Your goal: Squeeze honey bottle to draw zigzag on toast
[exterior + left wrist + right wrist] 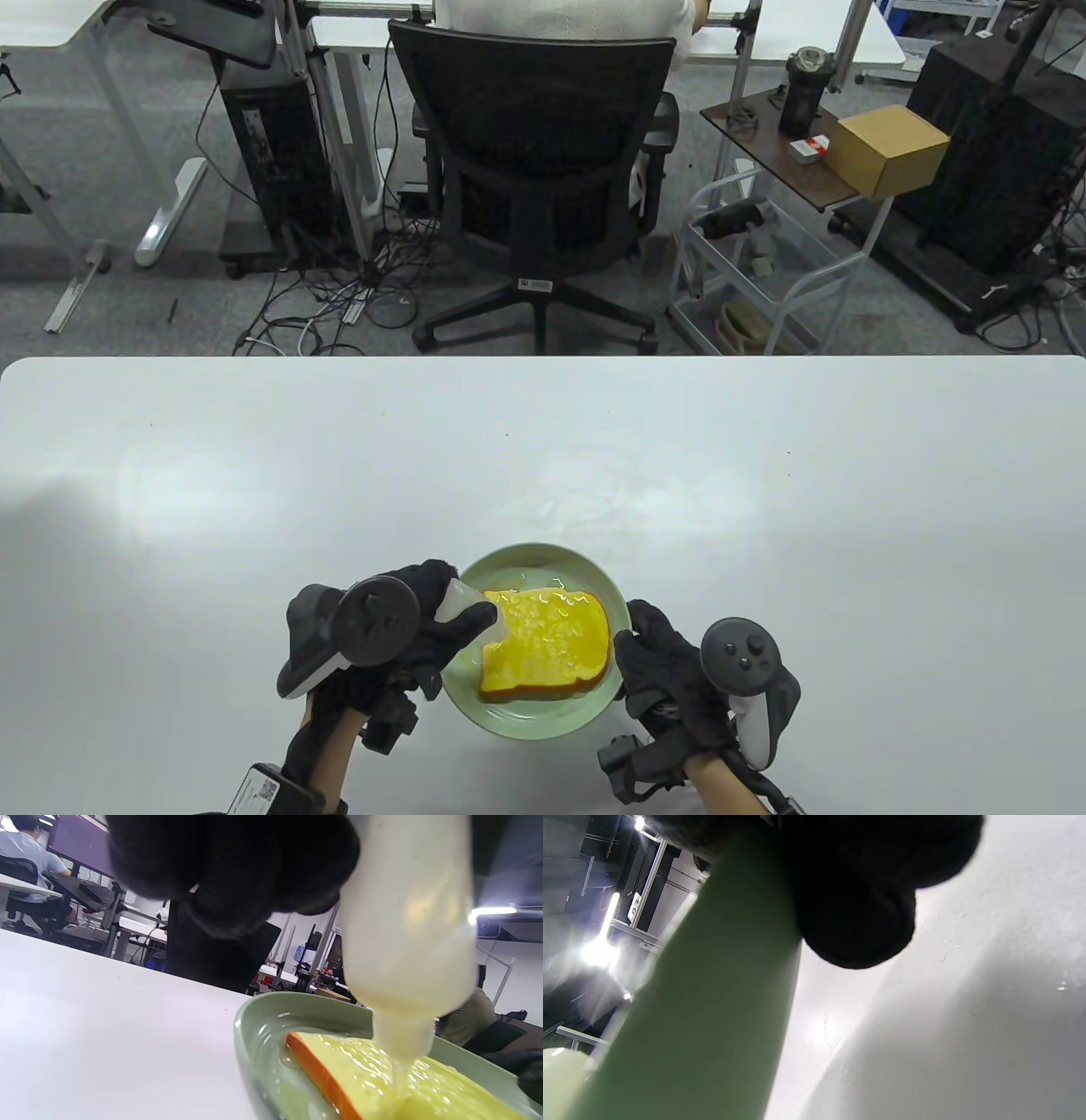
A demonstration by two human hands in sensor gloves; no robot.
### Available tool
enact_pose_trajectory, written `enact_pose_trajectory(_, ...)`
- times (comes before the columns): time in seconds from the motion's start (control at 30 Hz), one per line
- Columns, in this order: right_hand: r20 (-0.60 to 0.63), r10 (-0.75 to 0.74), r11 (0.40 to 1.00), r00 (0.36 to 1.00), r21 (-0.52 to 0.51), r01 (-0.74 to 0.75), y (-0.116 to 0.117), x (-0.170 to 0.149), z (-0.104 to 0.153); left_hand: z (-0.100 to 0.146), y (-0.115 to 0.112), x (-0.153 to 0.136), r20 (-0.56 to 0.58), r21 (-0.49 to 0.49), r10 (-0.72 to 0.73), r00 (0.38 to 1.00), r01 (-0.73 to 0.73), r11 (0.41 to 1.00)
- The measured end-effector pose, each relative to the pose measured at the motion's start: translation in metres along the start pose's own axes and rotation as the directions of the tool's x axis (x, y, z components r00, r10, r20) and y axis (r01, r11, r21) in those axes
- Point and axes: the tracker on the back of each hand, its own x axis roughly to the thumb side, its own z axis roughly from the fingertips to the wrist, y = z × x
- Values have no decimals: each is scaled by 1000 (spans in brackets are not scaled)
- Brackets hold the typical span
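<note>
A yellow toast (551, 638) with an orange crust lies on a pale green plate (543, 718) near the table's front edge. Glossy honey streaks cover its top. My left hand (424, 620) grips a whitish squeeze bottle (468, 607), tipped nozzle-down over the toast's left part. In the left wrist view the bottle (407, 921) points down, its nozzle (403, 1037) just above the toast (398, 1086), with a thin stream of honey running onto it. My right hand (657, 658) holds the plate's right rim; in the right wrist view its fingers (857, 899) press against the green rim (704, 1005).
The white table (254, 475) stretches wide around the plate. Beyond its far edge stand a black office chair (534, 178), a wire cart (755, 272) and a side table with a cardboard box (891, 148). Honey pools inside the plate (271, 1043).
</note>
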Motion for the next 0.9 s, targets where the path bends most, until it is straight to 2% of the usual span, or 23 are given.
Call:
enact_pose_trajectory(0.33,-13,-12,1000,1000,-18,12,-4,-3,-3,0,0,7,27,-91,10,1000,-7,996)
enact_pose_trajectory(0.57,5,-7,1000,1000,-7,7,-3,-2,-2,1,4,0,6,-60,18,1000,-18,998)
enact_pose_trajectory(0.9,51,19,999,999,32,-21,5,3,5,3,8,-16,-56,64,-12,998,16,998)
